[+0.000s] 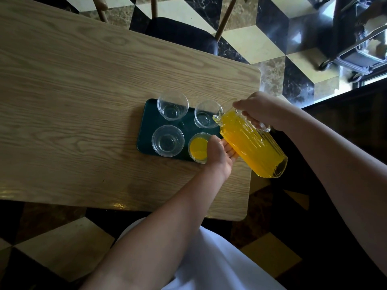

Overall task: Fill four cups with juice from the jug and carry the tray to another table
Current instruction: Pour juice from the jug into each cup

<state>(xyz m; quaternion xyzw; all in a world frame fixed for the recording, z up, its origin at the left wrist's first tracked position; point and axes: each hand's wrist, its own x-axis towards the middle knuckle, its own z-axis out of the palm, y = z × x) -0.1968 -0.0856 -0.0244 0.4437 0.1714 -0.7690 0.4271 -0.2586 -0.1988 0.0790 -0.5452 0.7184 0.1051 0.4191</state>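
Head view shows a ribbed clear glass jug (251, 145), nearly full of bright orange juice, tipped with its spout over the rim of the far right cup (206, 114). The right hand (259, 110) curls round the jug's glass handle at the top. The left hand (219, 152) lies under the jug's lower side, fingers fairly straight against the ribbed wall, steadying rather than gripping it.

Just left of that supporting hand, touching or nearly touching its thumb side, stands a cup (198, 150) holding yellow juice. Farther left of the hands are two more smooth, round, clear cups, one near (167, 141) and one far (172, 106), both looking empty; whether juice has reached the cup beneath the spout is hard to tell.

All four cups stand on a dark green rectangular tray (146, 126) with rounded corners, set on a pale wood-grain table (83, 91). Beyond it, a dark cushioned chair (182, 34) stands on a glossy cube-patterned floor (268, 38).
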